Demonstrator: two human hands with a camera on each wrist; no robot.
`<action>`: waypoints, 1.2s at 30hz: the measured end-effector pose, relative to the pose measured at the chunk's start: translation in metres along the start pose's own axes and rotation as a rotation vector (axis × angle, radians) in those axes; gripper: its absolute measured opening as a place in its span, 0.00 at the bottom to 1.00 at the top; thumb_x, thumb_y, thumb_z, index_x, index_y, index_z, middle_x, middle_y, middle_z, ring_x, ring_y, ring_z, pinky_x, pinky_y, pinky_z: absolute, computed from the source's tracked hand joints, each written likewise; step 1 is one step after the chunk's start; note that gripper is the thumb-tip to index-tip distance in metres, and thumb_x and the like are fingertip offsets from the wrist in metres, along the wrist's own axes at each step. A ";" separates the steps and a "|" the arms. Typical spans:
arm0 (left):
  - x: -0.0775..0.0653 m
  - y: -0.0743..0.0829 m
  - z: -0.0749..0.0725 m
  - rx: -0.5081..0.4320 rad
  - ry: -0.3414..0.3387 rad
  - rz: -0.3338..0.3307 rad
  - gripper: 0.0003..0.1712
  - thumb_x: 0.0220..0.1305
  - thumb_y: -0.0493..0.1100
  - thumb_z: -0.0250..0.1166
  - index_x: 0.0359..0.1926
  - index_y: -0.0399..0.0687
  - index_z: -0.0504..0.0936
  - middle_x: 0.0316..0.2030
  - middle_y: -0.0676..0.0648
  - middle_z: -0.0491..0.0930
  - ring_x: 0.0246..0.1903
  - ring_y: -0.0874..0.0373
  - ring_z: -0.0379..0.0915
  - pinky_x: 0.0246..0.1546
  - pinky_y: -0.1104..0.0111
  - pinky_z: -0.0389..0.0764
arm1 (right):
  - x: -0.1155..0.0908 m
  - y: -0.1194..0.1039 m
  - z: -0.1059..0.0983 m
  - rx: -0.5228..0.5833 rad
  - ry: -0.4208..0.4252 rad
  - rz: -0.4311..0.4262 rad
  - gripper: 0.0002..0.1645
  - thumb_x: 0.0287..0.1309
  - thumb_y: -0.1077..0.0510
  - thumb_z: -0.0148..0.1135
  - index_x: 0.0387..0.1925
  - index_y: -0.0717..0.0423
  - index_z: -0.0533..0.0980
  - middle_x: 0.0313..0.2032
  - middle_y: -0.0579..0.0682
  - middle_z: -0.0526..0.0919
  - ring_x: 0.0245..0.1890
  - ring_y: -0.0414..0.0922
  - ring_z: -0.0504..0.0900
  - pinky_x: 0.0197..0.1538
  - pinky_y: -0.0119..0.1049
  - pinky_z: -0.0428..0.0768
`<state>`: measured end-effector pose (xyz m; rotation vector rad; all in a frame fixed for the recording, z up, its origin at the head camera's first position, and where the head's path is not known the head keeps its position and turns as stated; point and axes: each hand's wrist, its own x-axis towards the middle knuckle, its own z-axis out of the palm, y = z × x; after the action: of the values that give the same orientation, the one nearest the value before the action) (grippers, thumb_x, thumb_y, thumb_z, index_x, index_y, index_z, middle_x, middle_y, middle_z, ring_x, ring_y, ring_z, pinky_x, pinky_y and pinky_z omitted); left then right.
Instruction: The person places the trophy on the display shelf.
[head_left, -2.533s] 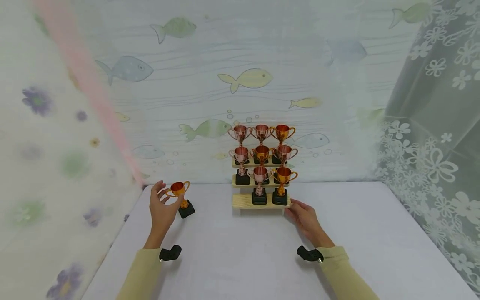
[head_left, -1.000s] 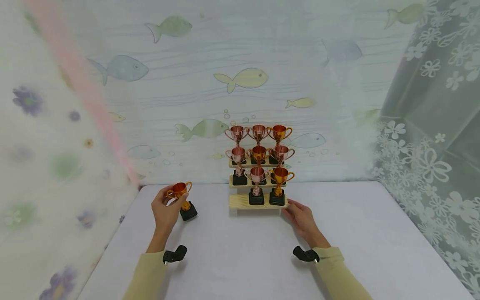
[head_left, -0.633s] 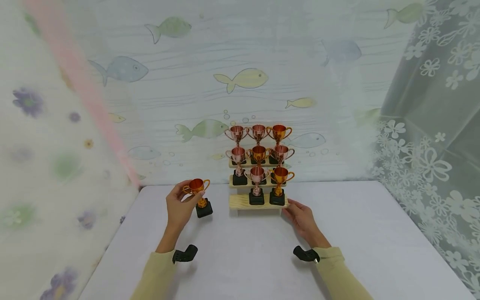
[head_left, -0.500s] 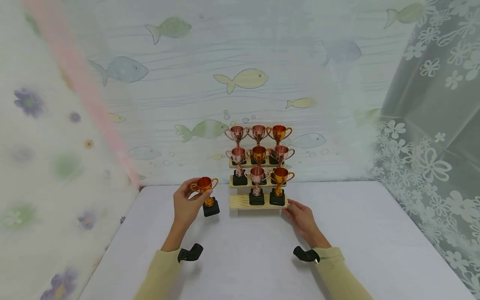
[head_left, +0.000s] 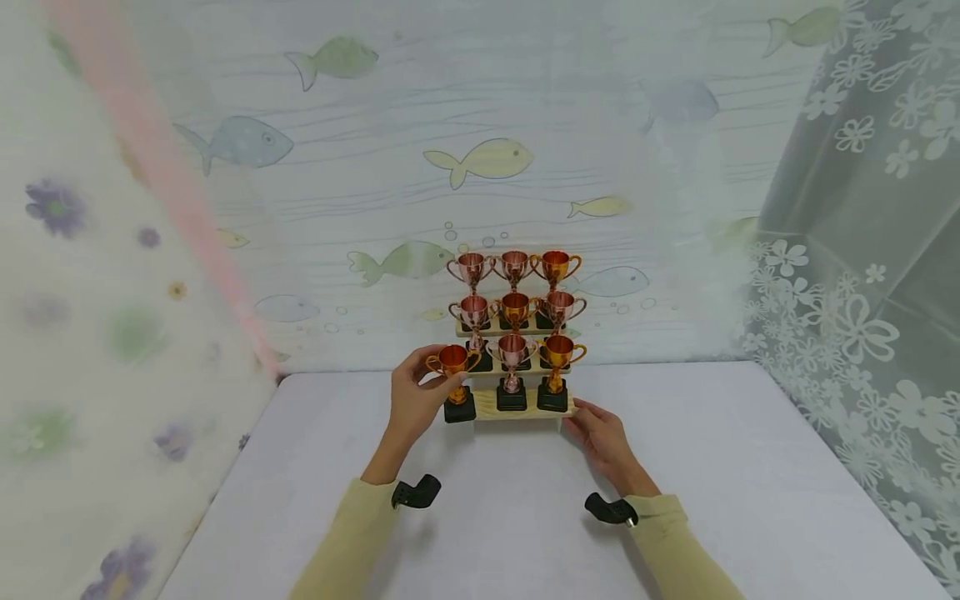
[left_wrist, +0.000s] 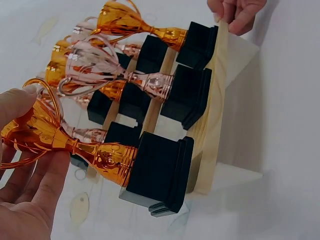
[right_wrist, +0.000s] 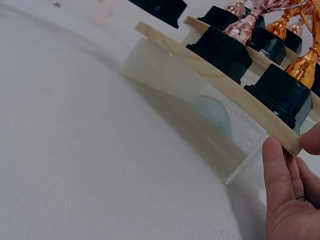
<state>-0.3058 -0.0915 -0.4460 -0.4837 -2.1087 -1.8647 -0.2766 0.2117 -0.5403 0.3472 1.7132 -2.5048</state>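
Observation:
In the head view my left hand [head_left: 416, 402] holds a gold trophy [head_left: 453, 360] by its cup, fingers and thumb on either side. The trophy's black base is over the left end of the bottom step of a wooden tiered stand [head_left: 486, 406]. In the right wrist view that base [right_wrist: 159, 9] appears raised above the board [right_wrist: 200, 67]. A rose-gold trophy [head_left: 512, 352] and another gold trophy [head_left: 557, 353] stand upright on the same step. My right hand [head_left: 603, 437] pinches the board's right end, thumb on top and fingers underneath.
The two upper steps hold several rose-gold and gold trophies, such as a rose-gold one [head_left: 471, 268] at the top left. The stand has pale, see-through supports [right_wrist: 172, 80]. A white cloth [head_left: 517, 508] covers the table, and a fish-print curtain [head_left: 360, 183] hangs behind.
My left hand has carried the gold trophy rightward from the table's left side to the bottom step's left end. My right hand has stayed at the board's right end.

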 end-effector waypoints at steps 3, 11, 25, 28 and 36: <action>0.003 0.004 0.005 -0.004 -0.027 -0.003 0.29 0.58 0.30 0.75 0.60 0.31 0.77 0.55 0.33 0.79 0.48 0.49 0.79 0.48 0.69 0.86 | 0.000 0.000 0.000 0.003 0.002 -0.005 0.32 0.76 0.64 0.47 0.74 0.72 0.55 0.73 0.68 0.61 0.47 0.32 0.82 0.58 0.27 0.81; 0.008 0.001 0.015 -0.008 -0.014 -0.020 0.27 0.58 0.33 0.75 0.58 0.35 0.79 0.52 0.36 0.80 0.47 0.48 0.80 0.47 0.68 0.87 | -0.002 -0.002 0.001 -0.004 -0.012 -0.011 0.32 0.76 0.63 0.46 0.75 0.72 0.54 0.74 0.68 0.60 0.48 0.32 0.82 0.60 0.28 0.80; 0.017 -0.018 0.026 -0.046 0.019 -0.014 0.26 0.57 0.34 0.76 0.58 0.37 0.80 0.52 0.37 0.80 0.47 0.45 0.80 0.47 0.65 0.88 | -0.001 -0.001 0.001 -0.017 -0.001 -0.019 0.32 0.76 0.63 0.47 0.75 0.71 0.56 0.73 0.67 0.62 0.48 0.32 0.82 0.58 0.26 0.80; 0.018 -0.017 0.029 -0.053 0.013 -0.015 0.27 0.58 0.33 0.75 0.59 0.35 0.79 0.53 0.35 0.80 0.49 0.43 0.80 0.48 0.60 0.87 | -0.001 0.000 0.001 -0.020 0.004 -0.020 0.31 0.76 0.62 0.47 0.74 0.71 0.56 0.73 0.67 0.62 0.48 0.33 0.82 0.58 0.26 0.81; 0.013 0.006 0.033 -0.045 0.017 0.004 0.27 0.58 0.28 0.73 0.59 0.27 0.77 0.53 0.29 0.78 0.49 0.36 0.79 0.50 0.45 0.85 | -0.001 0.001 0.001 -0.016 0.001 -0.024 0.32 0.76 0.63 0.48 0.74 0.71 0.56 0.73 0.68 0.62 0.48 0.33 0.82 0.58 0.27 0.81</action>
<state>-0.3144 -0.0575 -0.4394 -0.4800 -2.0579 -1.9106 -0.2759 0.2104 -0.5412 0.3294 1.7468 -2.5063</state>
